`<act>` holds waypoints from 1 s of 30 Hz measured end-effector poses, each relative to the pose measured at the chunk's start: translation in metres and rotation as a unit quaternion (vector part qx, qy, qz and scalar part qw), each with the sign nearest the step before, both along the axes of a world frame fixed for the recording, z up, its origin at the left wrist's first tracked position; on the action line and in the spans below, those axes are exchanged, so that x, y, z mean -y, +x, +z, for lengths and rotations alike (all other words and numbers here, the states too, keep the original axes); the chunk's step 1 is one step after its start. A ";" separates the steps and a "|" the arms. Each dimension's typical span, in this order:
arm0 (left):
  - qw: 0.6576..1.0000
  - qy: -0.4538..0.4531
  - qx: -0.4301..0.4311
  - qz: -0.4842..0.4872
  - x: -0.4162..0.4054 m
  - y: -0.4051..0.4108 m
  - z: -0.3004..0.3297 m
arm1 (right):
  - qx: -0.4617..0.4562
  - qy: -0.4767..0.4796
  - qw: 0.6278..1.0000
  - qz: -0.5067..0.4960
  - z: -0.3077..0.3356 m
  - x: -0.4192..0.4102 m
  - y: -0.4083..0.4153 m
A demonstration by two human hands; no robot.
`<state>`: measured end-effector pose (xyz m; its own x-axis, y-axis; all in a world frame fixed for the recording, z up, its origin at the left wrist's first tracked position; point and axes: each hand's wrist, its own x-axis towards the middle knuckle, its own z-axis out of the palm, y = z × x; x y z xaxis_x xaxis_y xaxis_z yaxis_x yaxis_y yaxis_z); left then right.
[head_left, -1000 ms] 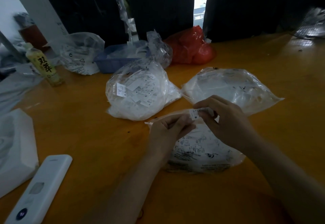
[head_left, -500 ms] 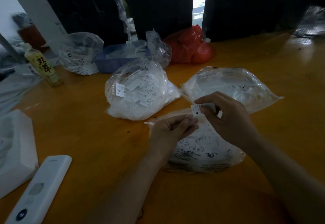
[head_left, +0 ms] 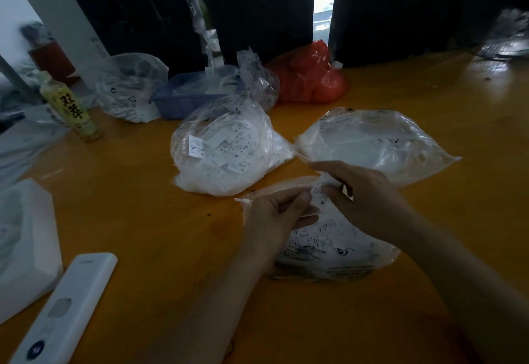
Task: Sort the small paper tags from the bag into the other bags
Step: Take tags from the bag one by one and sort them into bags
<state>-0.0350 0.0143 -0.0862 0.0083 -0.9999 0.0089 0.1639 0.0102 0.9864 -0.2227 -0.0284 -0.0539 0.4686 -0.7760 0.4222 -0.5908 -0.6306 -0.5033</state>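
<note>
The right hand (head_left: 369,197) pinches one paper tag (head_left: 320,189) just above the mouth of the near bag (head_left: 329,246), which lies under both hands; the left hand (head_left: 274,217) grips that mouth. The step seems to be reading the tag; next it must go to the round bag (head_left: 223,149) beyond the left hand or the flat bag (head_left: 372,140) beyond the right

Orange table (head_left: 137,206); clear bags with black print (head_left: 329,237); red bag (head_left: 312,77); blue basket (head_left: 183,100); yellow bottle (head_left: 70,109).
</note>
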 end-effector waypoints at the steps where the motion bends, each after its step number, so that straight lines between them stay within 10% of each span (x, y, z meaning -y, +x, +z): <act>1: 1.000 0.002 0.004 0.000 0.000 0.000 0.000 | 0.001 0.020 1.000 -0.007 -0.002 0.000 0.001; 25: 0.998 0.021 -0.055 0.029 -0.003 0.002 0.009 | 0.063 0.072 0.995 0.015 -0.003 -0.008 0.012; 30: 0.998 -0.022 0.053 0.036 -0.001 0.005 0.012 | 0.101 0.052 0.993 -0.039 -0.003 -0.005 0.009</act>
<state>-0.0299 0.0155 -0.0742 0.0768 -0.9954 0.0576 0.0554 0.0620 0.9965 -0.2142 -0.0237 -0.0570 0.3192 -0.8507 0.4176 -0.5159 -0.5257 -0.6764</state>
